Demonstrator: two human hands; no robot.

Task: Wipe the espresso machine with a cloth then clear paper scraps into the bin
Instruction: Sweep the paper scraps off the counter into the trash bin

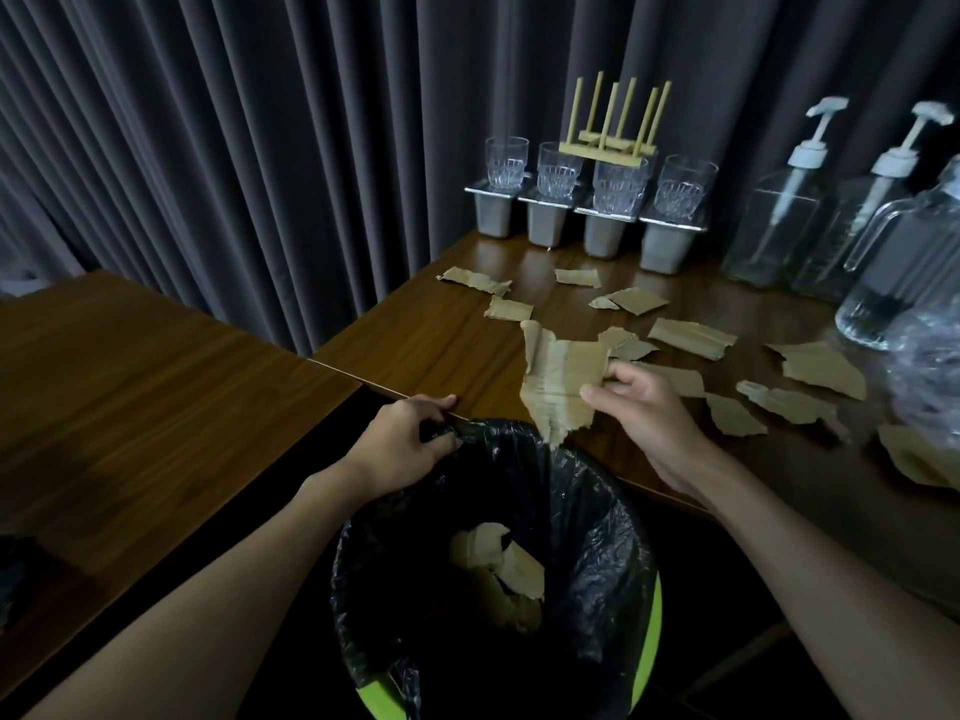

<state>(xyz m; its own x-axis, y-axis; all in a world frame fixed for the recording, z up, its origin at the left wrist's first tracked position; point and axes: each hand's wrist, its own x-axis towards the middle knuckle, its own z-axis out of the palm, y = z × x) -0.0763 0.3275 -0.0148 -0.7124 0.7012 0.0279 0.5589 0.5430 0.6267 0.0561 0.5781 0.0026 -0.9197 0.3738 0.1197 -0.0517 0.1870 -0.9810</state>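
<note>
- Head view: the left hand is curled round the rim of the black liner, which is held close against the edge of the table
- A large torn scrap is pinched between the thumb and fingertips of the right hand; it is held over the table edge, with its lower tip hanging just above the far rim of the bin
- A few dropped pieces are seen at the bottom of the bin, while many loose scraps are scattered over the table between the hands and the glasses
- The espresso machine and the cloth are not in view; the clearing is judged to be at an early stage, given how much paper lies on the table
- If the pinch is opened now, most of the scrap could be caught on the table edge or tipped outside the rim, since only its tip is over the opening
- If the liner is tugged too hard or let go, it could be pulled off the rim and collapse inward, so that later pieces are missed
- When the far scraps are reached for, the glasses and the pump bottles just beyond them could be knocked by a wide sweep
</note>
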